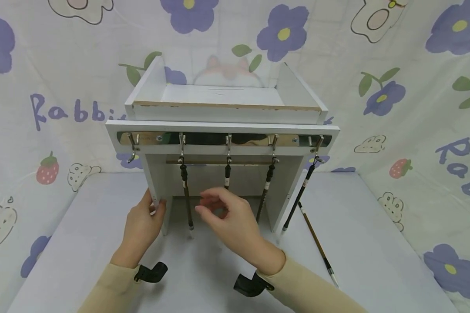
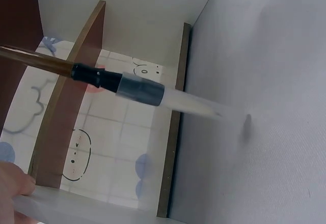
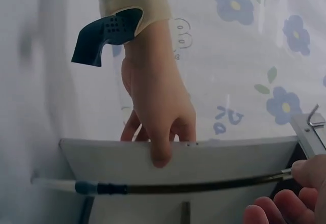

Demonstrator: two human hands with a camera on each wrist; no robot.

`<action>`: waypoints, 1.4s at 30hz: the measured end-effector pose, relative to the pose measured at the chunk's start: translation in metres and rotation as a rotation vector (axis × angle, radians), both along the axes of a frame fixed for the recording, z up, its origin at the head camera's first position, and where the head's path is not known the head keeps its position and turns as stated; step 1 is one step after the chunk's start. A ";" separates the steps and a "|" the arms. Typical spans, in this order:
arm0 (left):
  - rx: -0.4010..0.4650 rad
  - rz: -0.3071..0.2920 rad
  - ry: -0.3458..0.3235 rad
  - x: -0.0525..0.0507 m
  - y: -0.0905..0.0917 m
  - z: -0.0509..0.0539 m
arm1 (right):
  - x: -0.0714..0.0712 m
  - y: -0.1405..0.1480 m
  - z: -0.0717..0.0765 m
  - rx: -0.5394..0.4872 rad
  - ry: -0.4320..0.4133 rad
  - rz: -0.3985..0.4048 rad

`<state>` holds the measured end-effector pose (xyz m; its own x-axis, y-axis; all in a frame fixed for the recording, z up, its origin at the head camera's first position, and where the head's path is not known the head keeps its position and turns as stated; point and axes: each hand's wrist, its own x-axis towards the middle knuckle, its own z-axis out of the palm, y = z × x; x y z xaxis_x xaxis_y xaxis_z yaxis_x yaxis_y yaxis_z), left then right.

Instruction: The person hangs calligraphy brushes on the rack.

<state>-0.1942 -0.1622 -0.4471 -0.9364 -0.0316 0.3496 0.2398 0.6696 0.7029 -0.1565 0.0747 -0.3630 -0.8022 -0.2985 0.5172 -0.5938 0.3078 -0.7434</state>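
Observation:
My left hand (image 1: 141,224) grips the left side panel (image 1: 156,184) of a white wooden rack, thumb on one face and fingers on the other. Several calligraphy brushes hang tips down from the rack's metal hooks, among them a dark brush (image 1: 186,195) on the second hook from the left. Its pale tip (image 2: 188,104) shows close up in the left wrist view. My right hand (image 1: 236,219) hovers in front of the rack, fingers loosely bent and holding nothing visible. It sits just right of that brush and hides the lower part of the middle brush (image 1: 227,174).
Further right hang two more brushes (image 1: 265,191), one at the rightmost hook outside the right panel. A brown-handled brush (image 1: 317,241) lies on the white tabletop (image 1: 376,252). Above the hook rail is an open-topped shelf (image 1: 223,95). Patterned cloth (image 1: 407,52) hangs behind.

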 end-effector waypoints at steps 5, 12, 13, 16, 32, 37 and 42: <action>0.005 -0.007 -0.003 0.000 -0.001 0.000 | 0.005 0.022 -0.001 -0.003 0.042 0.008; -0.002 -0.002 0.014 -0.001 -0.001 -0.002 | 0.009 0.057 -0.004 0.034 0.072 -0.022; -0.005 -0.001 0.015 -0.002 -0.001 -0.002 | 0.009 0.062 -0.006 0.039 0.078 -0.028; -0.010 0.002 0.018 -0.002 -0.001 -0.003 | 0.010 0.079 -0.010 0.051 0.095 -0.057; -0.004 0.000 0.016 0.000 -0.001 0.000 | 0.028 0.133 0.002 0.064 0.175 -0.277; -0.003 0.001 0.021 0.000 -0.001 0.000 | 0.026 0.146 -0.005 0.075 0.192 -0.344; -0.002 -0.001 0.015 0.000 0.000 0.000 | 0.022 0.158 -0.020 0.058 0.121 -0.438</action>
